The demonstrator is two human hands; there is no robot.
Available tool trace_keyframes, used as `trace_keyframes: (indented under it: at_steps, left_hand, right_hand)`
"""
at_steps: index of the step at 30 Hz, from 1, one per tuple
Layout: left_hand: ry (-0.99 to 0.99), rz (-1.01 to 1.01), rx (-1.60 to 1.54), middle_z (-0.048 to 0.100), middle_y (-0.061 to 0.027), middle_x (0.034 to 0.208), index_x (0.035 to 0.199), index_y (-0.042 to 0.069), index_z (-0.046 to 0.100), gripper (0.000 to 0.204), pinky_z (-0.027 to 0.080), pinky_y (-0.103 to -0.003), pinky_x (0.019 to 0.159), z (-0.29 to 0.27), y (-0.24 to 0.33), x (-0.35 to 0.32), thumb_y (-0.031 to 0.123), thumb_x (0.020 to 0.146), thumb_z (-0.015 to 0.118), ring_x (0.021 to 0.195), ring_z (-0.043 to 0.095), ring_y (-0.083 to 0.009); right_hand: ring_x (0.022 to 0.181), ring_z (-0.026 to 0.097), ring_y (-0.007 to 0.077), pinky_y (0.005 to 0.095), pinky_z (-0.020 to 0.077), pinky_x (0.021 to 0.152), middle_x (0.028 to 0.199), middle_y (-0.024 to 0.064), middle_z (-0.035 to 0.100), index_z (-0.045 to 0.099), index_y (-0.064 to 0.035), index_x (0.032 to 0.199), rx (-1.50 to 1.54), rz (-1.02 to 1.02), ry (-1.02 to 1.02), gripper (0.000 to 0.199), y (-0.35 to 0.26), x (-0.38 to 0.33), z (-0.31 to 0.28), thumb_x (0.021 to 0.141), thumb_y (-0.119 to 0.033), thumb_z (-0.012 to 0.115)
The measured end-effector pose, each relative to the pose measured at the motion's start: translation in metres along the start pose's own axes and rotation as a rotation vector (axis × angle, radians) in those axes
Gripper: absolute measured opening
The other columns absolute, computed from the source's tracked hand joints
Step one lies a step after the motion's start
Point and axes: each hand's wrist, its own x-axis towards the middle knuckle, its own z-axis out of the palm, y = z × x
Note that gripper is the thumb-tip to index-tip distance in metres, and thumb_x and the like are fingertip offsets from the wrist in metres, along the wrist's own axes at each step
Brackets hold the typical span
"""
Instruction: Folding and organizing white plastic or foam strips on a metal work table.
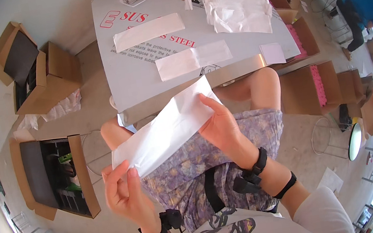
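I hold a long white paper pouch slantwise above my lap. My left hand pinches its lower left end between thumb and fingers. My right hand grips its upper right part, fingers along the edge. Both wrists carry black straps. Ahead is a metal table covered in protective film, its front edge just past the pouch. On it lie two flat white pouches and a fanned pile of more white pouches.
An open cardboard box with dark contents stands on the floor at my left, two more boxes behind it. Boxes with pink items are at the right. A small white card lies at the table corner. Another person bends far right.
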Motion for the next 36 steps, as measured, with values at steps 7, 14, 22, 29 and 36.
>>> trace_keyframes:
  at_steps: [7,14,22,29,36]
  left_hand:
    - [-0.083,-0.185,0.070,0.057,-0.0034,0.104,0.110,-0.005,0.067,0.025,0.039,-0.023,0.086,-0.029,-0.015,0.012,-0.006,0.085,0.064,0.093,0.052,-0.0111]
    - [-0.115,-0.234,0.067,0.056,0.0008,0.097,0.110,-0.004,0.068,0.026,0.039,-0.021,0.082,-0.022,-0.020,0.014,-0.007,0.085,0.065,0.087,0.048,-0.0074]
    - [-0.080,-0.064,0.475,0.064,-0.0055,0.109,0.114,0.000,0.065,0.030,0.045,-0.028,0.088,-0.010,-0.036,0.020,-0.002,0.084,0.067,0.098,0.059,-0.0165]
    - [-0.398,0.214,0.163,0.062,-0.0167,0.119,0.122,-0.002,0.059,0.054,0.049,-0.037,0.094,0.035,-0.013,-0.011,-0.005,0.071,0.076,0.111,0.061,-0.0298]
    - [-0.189,-0.142,-0.287,0.062,-0.0125,0.118,0.130,-0.005,0.049,0.056,0.049,-0.035,0.095,0.026,-0.012,-0.007,-0.006,0.080,0.074,0.111,0.060,-0.0213]
  right_hand:
    - [0.106,0.061,0.0139,0.0301,0.0472,0.092,0.113,0.0037,0.066,0.064,-0.0021,0.116,-0.345,-0.223,-0.006,0.024,-0.012,-0.006,0.003,0.096,-0.015,0.062]
    - [0.095,0.061,0.0096,0.0251,0.0464,0.086,0.107,0.0051,0.068,0.065,0.0024,0.114,-0.552,-0.377,0.075,0.026,-0.014,-0.019,0.021,0.094,-0.014,0.067]
    - [0.091,0.059,0.0077,0.0229,0.0467,0.080,0.100,0.0042,0.065,0.057,0.0004,0.110,-0.787,-0.498,0.015,0.025,-0.025,-0.040,0.052,0.091,-0.010,0.069]
    - [0.086,0.060,0.0093,0.0238,0.0497,0.073,0.099,0.0065,0.061,0.053,0.0008,0.112,-1.072,-0.449,-0.201,0.029,0.020,-0.053,0.067,0.088,-0.002,0.069]
    - [0.111,0.062,0.0213,0.0335,0.0504,0.094,0.123,0.0159,0.061,0.045,0.0023,0.135,-0.906,-0.168,-0.436,0.048,0.018,-0.063,0.084,0.091,0.002,0.062]
